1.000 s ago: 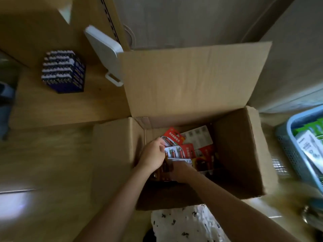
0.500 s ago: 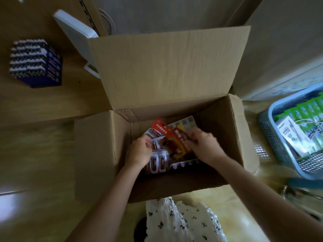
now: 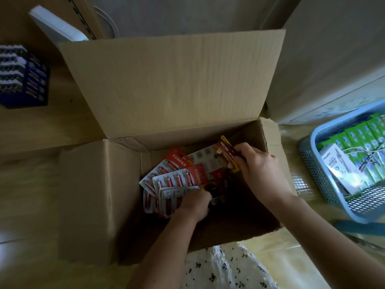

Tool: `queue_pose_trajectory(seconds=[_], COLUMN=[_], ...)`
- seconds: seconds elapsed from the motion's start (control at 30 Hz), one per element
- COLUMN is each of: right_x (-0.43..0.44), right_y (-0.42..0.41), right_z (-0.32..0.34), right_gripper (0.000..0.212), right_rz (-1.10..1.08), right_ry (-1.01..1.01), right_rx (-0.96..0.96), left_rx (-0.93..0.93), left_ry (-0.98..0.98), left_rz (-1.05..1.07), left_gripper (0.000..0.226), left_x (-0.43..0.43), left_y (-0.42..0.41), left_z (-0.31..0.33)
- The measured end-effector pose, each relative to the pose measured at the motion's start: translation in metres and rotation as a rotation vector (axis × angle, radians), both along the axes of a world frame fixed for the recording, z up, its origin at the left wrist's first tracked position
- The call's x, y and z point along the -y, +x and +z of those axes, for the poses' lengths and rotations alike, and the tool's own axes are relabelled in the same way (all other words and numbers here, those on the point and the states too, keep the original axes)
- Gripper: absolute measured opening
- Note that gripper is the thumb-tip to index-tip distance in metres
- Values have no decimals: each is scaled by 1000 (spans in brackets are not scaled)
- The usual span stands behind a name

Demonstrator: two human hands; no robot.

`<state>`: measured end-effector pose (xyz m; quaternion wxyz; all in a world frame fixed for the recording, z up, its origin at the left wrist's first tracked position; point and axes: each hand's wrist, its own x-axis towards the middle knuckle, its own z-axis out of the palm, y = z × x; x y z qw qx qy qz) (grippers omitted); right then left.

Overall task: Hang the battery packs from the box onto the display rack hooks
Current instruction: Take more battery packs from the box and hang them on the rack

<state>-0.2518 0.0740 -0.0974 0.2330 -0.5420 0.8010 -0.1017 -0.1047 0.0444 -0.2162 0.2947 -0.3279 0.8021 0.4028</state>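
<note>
A: Reaching into the cardboard box (image 3: 170,86), is that what both hands are doing?

B: Yes. The right hand (image 3: 258,167) is working at about two o'clock inside the opening, and it is pinching a red-and-gold pack (image 3: 227,157) between thumb and fingers. The pack is standing tilted, its top edge pointing toward twelve o'clock.

A: And the left hand (image 3: 193,202)?

B: It is sitting at about six o'clock in the opening, with its fingers curling over the near edge of the fanned battery packs (image 3: 177,180). It looks to be gripping them, though the box's shadow is hiding the fingertips.

A: Where are those packs lying?

B: They are all lying inside the box, fanning out from the left hand toward ten and twelve o'clock, overlapping one another. White blister cards with red cells are showing on top.

A: What is sitting around the box?

B: A blue basket (image 3: 312,163) is standing at three o'clock, holding green cartons (image 3: 362,140) and a white carton (image 3: 337,163). A dark blue block of batteries (image 3: 23,78) is resting at ten o'clock, and a white device (image 3: 56,26) is leaning at eleven. A dotted garment (image 3: 225,268) is showing at six o'clock, just under the box's near wall.
</note>
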Motion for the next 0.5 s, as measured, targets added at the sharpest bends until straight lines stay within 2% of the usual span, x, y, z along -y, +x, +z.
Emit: queue_pose_trajectory(seconds=[0.17,0.3,0.37,0.5], right_x=[-9,-12,-8,2], right_y=[-5,1,8,26], right_z=[20,68,100,172], right_gripper=[25,19,16,16], right_rz=[-111,-131,-143,-160], right_ry=[-59,-146,-178,-207], right_rx=[22,28,27,78], left_rx=[-54,-127,-223,-450], left_ry=[-143,-199,-146,132], left_rz=[314,559,770,1221], left_gripper=[19,38,30,16], left_x=[12,25,29,31], left_y=[23,57,70,98], left_z=[31,87,126,218])
